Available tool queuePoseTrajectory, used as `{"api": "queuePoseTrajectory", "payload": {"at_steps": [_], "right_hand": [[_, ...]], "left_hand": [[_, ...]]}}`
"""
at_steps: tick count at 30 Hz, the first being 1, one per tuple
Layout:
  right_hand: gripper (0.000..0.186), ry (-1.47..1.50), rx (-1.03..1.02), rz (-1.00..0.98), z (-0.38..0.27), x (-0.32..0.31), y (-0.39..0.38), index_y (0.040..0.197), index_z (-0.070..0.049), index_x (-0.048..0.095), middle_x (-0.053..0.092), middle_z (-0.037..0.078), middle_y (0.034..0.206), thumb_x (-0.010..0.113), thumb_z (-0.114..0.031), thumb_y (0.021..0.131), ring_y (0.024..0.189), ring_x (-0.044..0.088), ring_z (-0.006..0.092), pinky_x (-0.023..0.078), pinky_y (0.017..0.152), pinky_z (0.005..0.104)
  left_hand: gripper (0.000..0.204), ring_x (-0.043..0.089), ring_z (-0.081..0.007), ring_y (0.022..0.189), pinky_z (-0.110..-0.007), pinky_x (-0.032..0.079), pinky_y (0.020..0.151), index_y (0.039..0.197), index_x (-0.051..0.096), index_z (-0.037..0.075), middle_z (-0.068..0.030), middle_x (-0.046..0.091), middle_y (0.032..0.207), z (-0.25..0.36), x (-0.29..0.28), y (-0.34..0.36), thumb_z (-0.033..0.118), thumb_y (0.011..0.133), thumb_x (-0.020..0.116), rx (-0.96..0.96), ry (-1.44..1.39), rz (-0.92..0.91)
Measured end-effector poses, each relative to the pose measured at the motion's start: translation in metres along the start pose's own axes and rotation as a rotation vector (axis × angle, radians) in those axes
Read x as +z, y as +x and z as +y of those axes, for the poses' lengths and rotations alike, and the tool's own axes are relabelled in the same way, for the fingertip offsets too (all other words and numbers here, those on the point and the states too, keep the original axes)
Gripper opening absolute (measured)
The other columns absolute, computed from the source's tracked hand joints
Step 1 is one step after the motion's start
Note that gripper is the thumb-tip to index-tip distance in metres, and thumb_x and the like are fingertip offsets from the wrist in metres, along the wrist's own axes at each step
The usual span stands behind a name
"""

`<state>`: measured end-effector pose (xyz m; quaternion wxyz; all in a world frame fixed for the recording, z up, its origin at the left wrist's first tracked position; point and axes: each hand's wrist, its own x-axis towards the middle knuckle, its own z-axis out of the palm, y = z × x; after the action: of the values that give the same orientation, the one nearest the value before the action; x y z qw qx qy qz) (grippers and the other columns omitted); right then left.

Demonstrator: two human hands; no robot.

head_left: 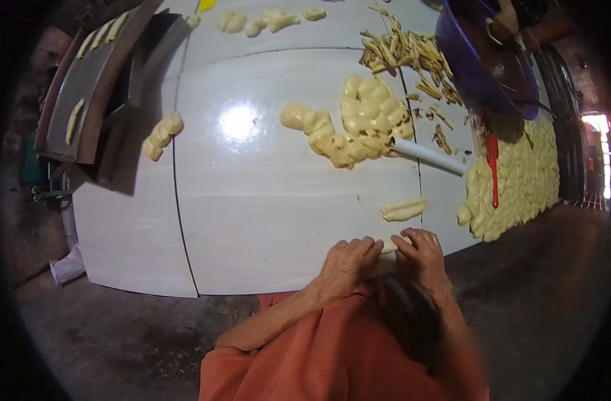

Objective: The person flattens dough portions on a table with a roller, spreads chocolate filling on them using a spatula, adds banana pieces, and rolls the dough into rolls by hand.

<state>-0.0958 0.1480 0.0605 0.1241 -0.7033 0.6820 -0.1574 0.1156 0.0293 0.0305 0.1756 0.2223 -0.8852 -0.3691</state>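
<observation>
My left hand (346, 264) and my right hand (422, 259) are at the near edge of the white tabletop. Between them is a short pale dough roll (389, 246), with the fingers of both hands curled over its ends. Just beyond lie finished-looking dough rolls (404, 208), side by side. Farther off is a cluster of soft, rounded dough pieces (371, 107), with some brown filling smeared on its near side. A white tube-like rolling pin (431, 156) rests with one end against that cluster and the other toward a large sheet of dough pieces (513, 190).
A red long-handled utensil (493, 167) lies on the dough sheet. Beyond are a purple basin (456, 50), another person's hand (505, 23) and a pile of yellowish-brown strips (409, 53). At left, a metal tray (85, 80) carries several rolls; a dough string (162, 136) lies nearby.
</observation>
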Motion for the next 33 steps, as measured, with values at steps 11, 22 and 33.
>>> {"api": "queuePoseTrajectory", "payload": {"at_steps": [11,22,33], "right_hand": [[0.032,0.199,-0.007,0.238,-0.038,0.009,0.199,0.115,-0.004,0.071,0.067,0.015,0.117,0.077,-0.022,0.089,0.110,0.062,0.0342,0.046,0.094,0.0468],[0.030,0.297,0.030,-0.203,-0.047,0.017,0.339,0.107,0.000,0.060,0.069,0.019,0.095,0.069,-0.025,0.091,0.091,0.067,0.0307,0.049,0.086,0.0419],[0.045,0.910,0.132,-0.056,-0.040,-0.009,0.354,0.132,0.002,0.064,0.071,0.009,0.104,0.073,-0.009,0.090,0.090,0.067,0.0159,0.056,0.082,0.0299]], "left_hand": [[0.019,0.070,-0.0349,0.080,-0.043,0.055,0.071,0.100,0.072,0.005,-0.0134,0.073,0.094,-0.071,-0.106,0.017,0.022,0.091,0.074,-0.400,-0.085,0.381],[0.057,0.074,-0.0329,0.084,-0.043,0.057,0.074,0.115,0.059,-0.001,-0.0180,0.075,0.096,-0.118,-0.131,0.084,0.038,0.084,0.084,-0.544,0.015,0.536],[0.023,0.071,-0.0332,0.067,-0.045,0.053,0.065,0.096,0.080,0.007,-0.0158,0.073,0.073,-0.125,-0.118,0.129,0.024,0.093,0.066,-0.663,-0.400,0.466]]}}
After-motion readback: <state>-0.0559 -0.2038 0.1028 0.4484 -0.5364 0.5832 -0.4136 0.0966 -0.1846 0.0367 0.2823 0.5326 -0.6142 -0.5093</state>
